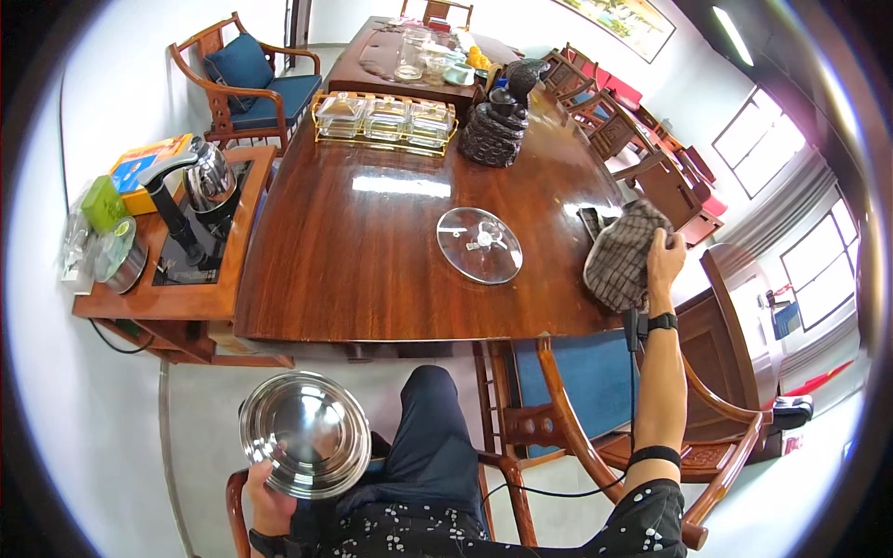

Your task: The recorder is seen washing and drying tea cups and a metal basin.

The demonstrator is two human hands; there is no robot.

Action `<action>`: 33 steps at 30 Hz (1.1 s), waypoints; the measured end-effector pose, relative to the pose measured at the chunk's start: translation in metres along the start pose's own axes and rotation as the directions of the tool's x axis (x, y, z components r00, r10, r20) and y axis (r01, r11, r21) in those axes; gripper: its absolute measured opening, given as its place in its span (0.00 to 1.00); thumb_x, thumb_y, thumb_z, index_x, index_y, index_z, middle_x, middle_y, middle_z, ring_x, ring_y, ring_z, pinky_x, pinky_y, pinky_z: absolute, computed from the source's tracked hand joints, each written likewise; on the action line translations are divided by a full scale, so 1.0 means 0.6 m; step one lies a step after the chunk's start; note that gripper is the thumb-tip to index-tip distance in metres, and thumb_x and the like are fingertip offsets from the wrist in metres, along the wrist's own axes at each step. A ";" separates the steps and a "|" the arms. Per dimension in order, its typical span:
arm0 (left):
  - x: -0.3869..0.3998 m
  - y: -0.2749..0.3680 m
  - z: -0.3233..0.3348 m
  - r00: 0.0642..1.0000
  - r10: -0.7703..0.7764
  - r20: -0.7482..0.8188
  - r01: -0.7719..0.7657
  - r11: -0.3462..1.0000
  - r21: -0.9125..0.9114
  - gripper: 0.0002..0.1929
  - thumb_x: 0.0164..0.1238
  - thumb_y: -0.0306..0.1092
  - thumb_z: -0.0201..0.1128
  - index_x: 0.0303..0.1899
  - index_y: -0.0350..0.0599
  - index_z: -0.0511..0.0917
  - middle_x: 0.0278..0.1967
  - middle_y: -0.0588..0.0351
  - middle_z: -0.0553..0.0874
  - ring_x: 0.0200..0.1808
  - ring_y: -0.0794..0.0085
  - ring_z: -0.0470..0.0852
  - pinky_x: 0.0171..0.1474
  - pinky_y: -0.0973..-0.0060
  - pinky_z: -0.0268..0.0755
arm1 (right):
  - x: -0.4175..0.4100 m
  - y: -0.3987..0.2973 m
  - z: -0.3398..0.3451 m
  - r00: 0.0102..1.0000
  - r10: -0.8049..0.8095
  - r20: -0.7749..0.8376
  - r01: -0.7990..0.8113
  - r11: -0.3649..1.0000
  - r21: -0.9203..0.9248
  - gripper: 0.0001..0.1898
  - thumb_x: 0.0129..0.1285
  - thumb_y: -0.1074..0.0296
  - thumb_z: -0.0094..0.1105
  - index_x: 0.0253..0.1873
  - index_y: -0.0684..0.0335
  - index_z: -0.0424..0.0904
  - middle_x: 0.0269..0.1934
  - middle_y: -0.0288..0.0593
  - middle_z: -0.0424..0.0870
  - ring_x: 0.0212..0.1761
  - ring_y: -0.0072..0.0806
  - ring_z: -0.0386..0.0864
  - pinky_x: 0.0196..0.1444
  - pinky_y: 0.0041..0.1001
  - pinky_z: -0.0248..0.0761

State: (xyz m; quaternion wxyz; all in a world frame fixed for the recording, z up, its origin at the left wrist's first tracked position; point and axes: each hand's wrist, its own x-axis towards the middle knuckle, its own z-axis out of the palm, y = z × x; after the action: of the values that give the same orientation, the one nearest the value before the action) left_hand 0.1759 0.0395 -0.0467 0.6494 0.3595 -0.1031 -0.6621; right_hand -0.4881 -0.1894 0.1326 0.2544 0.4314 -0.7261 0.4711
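My left hand (271, 499) grips the rim of a shiny stainless steel pot or bowl (307, 432) beside my lap. To the right, my right hand (664, 261) holds the edge of a brown checked cloth (621, 258), which rests at the right edge of the polished wooden table (335, 279). A dark strap or fold sticks out at the cloth's upper left. On the table between the hands lies a round glass lid (480, 245) with a small fitting at its centre.
A gold rack of lidded glass containers (384, 124) and a dark carved ornament (495, 129) stand further back. On the left side table (254, 230) are an electric kettle (209, 174), a metal canister (122, 258) and boxes. A blue-cushioned wooden chair (572, 390) stands at the right, crossed by a cable.
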 end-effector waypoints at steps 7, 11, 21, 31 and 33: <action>-0.001 0.004 0.031 0.999 -0.038 0.035 0.037 0.999 0.024 0.25 0.62 0.35 0.57 0.61 0.36 0.71 0.53 0.49 0.81 0.55 0.62 0.80 0.60 0.63 0.73 | -0.064 -0.113 -0.015 0.859 0.006 0.512 0.108 0.975 -0.193 0.30 0.58 0.45 0.68 0.56 0.62 0.74 0.49 0.55 0.81 0.53 0.47 0.78 0.56 0.42 0.70; 0.008 0.016 0.089 0.991 -0.005 0.133 -0.009 0.995 0.102 0.33 0.59 0.35 0.59 0.67 0.31 0.64 0.58 0.47 0.79 0.60 0.61 0.78 0.66 0.64 0.68 | -0.095 -0.057 0.012 0.674 0.020 0.739 0.110 0.986 -0.127 0.50 0.54 0.37 0.69 0.75 0.62 0.61 0.71 0.63 0.63 0.74 0.53 0.60 0.74 0.42 0.56; 0.006 0.038 0.093 0.926 0.335 0.174 -0.358 0.925 0.123 0.38 0.54 0.32 0.59 0.70 0.33 0.60 0.58 0.52 0.75 0.60 0.71 0.74 0.65 0.72 0.64 | -0.138 -0.053 0.018 0.634 -0.123 0.763 0.340 0.931 -0.133 0.35 0.56 0.66 0.65 0.70 0.62 0.67 0.62 0.61 0.75 0.62 0.53 0.75 0.66 0.42 0.67; 0.002 0.092 0.049 0.981 0.175 -0.080 -0.190 0.943 -0.271 0.25 0.66 0.47 0.51 0.59 0.43 0.76 0.55 0.50 0.83 0.57 0.56 0.81 0.63 0.55 0.71 | -0.238 -0.314 -0.141 0.694 -0.088 0.714 -0.162 0.948 0.273 0.23 0.62 0.71 0.62 0.61 0.73 0.75 0.53 0.51 0.83 0.55 0.38 0.79 0.62 0.34 0.68; -0.005 0.119 0.059 0.998 0.065 -0.006 -0.063 0.933 -0.356 0.31 0.64 0.52 0.51 0.64 0.43 0.74 0.61 0.47 0.80 0.62 0.50 0.78 0.66 0.42 0.64 | -0.275 -0.380 -0.176 0.720 -0.137 0.680 -0.171 0.915 0.365 0.21 0.65 0.72 0.60 0.61 0.75 0.75 0.53 0.49 0.82 0.54 0.33 0.78 0.61 0.32 0.68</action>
State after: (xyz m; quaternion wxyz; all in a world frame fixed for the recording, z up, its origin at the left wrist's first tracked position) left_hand 0.2100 0.0208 0.0229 0.7245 0.2306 0.0048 -0.6495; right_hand -0.2122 -0.0724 0.1557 -0.1346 0.6119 -0.6589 0.4163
